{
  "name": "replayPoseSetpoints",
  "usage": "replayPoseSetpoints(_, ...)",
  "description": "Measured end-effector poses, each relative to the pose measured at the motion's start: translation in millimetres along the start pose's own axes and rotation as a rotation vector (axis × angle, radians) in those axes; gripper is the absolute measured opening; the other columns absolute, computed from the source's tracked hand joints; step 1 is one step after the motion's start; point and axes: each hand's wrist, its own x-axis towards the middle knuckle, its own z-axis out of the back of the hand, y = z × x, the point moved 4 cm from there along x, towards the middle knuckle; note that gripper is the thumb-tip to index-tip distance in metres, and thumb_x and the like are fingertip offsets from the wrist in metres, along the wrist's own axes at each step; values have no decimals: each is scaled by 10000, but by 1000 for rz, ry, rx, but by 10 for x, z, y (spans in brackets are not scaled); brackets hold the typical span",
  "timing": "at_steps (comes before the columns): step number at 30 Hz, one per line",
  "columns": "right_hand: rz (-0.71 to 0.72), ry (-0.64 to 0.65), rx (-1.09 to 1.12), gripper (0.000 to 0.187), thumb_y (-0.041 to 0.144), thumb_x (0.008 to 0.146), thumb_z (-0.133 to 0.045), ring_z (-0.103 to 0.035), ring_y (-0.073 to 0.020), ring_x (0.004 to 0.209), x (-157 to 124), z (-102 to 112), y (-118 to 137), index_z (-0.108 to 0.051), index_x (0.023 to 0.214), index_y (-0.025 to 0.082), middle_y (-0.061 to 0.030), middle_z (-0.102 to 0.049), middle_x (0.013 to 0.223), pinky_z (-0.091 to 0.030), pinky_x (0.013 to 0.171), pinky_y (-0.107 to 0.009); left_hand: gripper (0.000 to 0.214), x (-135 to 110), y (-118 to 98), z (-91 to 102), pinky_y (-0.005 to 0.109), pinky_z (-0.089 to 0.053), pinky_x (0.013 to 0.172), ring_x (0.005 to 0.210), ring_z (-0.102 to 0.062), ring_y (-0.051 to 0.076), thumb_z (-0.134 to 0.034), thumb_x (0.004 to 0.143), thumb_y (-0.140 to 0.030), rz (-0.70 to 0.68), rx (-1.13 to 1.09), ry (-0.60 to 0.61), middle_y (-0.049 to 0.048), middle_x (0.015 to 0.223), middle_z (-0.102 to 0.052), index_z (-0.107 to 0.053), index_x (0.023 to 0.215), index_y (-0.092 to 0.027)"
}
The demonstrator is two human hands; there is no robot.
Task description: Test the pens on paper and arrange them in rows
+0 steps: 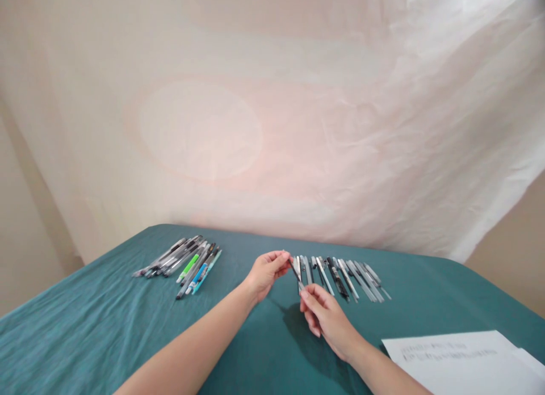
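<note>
A slim dark pen is held slantwise between my two hands above the table. My left hand pinches its upper end, and my right hand pinches the lower end, which looks clear or grey. Just behind my right hand lies a row of pens set side by side, mostly black, grey and clear. Part of that row's left end is hidden by the held pen and my fingers.
A loose pile of pens lies on the left, with a bright green pen and a blue one at its near side. White paper sheets with writing rest at the right front of the green-covered table. A pale cloth hangs behind.
</note>
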Motion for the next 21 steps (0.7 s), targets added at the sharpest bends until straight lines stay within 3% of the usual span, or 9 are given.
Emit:
replayPoseSetpoints(4, -7, 10, -34, 284, 461, 785, -501, -367, -36, 395, 3, -6, -11, -482, 791, 178, 25, -509, 655, -287, 315, -148, 234, 120, -153, 265, 158, -411, 579, 588, -525, 43, -702, 634, -321, -72, -105, -155, 17, 746, -632, -645, 767, -137)
replayPoseSetpoints(8, -6, 39, -108, 292, 455, 793, -488, -436, -63, 445, -23, -35, 15, -534, 812, 167, 17, -503, 644, -359, 385, -182, 245, 180, -104, 487, 150, -406, 554, 597, -528, 41, -717, 614, -315, -66, -122, -253, 12, 749, -627, -643, 768, -139)
replayPoseSetpoints(14, 191, 79, -451, 312, 420, 792, -511, -459, -80, 585, -87, -106, 207, -604, 674, 146, 9, -471, 669, -369, 549, -201, 282, 187, 130, 528, 149, -353, 500, 583, -516, 53, -682, 631, -396, -27, 42, -222, 4, 659, -605, -633, 723, -134)
replayPoseSetpoints(19, 93, 24, -492, 323, 476, 789, -467, -367, -68, 407, 131, -1, 282, -535, 725, 167, 66, -385, 495, -282, 393, -186, 290, 191, 176, 530, 157, -357, 531, 610, -519, 61, -656, 658, -405, -73, 110, -187, 17, 736, -620, -623, 773, -141)
replayPoseSetpoints(21, 117, -25, -584, 332, 481, 789, -452, -411, -80, 408, 305, 56, 336, -529, 710, 167, 58, -430, 481, -307, 405, -190, 288, 191, 179, 528, 163, -366, 553, 619, -523, 65, -655, 660, -400, -84, 123, -175, 19, 738, -620, -619, 776, -138)
